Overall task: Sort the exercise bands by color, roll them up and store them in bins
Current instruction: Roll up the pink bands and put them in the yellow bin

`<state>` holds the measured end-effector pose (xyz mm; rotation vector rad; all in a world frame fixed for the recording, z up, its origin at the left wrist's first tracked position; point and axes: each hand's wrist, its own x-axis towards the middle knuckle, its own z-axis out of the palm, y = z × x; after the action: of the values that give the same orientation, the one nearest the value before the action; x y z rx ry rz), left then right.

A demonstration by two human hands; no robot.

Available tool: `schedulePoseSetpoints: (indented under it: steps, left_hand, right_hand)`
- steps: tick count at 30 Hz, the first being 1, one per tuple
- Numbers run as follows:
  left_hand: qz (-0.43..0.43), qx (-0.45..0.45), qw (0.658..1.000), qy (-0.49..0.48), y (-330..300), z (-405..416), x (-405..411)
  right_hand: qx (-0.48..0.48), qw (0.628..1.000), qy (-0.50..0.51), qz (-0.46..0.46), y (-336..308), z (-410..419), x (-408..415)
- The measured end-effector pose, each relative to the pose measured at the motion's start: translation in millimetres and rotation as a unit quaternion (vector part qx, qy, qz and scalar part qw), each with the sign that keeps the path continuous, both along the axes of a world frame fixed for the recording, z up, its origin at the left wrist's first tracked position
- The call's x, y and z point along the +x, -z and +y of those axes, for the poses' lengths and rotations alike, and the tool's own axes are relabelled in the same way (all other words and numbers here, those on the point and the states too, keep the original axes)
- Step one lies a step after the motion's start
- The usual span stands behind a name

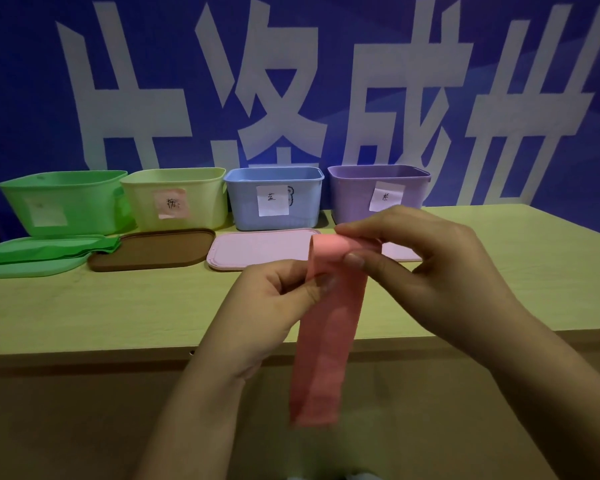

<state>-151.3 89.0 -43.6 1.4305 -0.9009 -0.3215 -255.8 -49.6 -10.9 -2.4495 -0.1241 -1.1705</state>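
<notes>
both hands pinch a pink exercise band (328, 327) in the air in front of the pink lid (257, 252). the right hand (426, 268) holds the band's rolled top end between thumb and fingertips; the left hand (274, 296) grips the strip just under that roll. the rest of the band hangs straight down past the wooden table (118, 306) edge. left of the pink lid lie a brown lid (153, 252), then a green lid (25, 268) with green bands (56, 249) on it. behind the pink lid stand the labelled blue bin (274, 197) and purple bin (378, 192); further left, a yellow-green bin (177, 197) and a green bin (63, 202).
</notes>
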Motion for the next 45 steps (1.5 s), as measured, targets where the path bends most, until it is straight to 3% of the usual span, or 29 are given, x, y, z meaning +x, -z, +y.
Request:
schedulePoseSetpoints:
  steps: [14,25,29,33,36,45]
  left_hand:
    - [-0.046,-0.024,0.999,-0.009,-8,3,-7]
    - [-0.004,-0.037,0.999,0.01,-9,3,-6]
    - [0.023,-0.059,0.998,-0.031,-5,0,-9]
    - [0.028,-0.064,0.997,-0.013,-5,3,-9]
    - [0.019,-0.055,0.998,-0.001,-5,5,-7]
    - [0.022,-0.008,0.999,0.042,-4,4,-1]
  right_hand:
    - [-0.059,0.995,0.044,-0.062,4,-2,4]
    - [-0.042,0.998,0.027,-0.039,10,7,4]
    - [-0.01,1.0,0.006,-0.007,13,6,6]
    - [0.13,0.981,-0.104,0.1,5,3,-1]
    - [0.173,0.969,-0.109,0.135,1,0,-3]
    - [0.133,0.988,-0.052,0.051,-4,-4,-7]
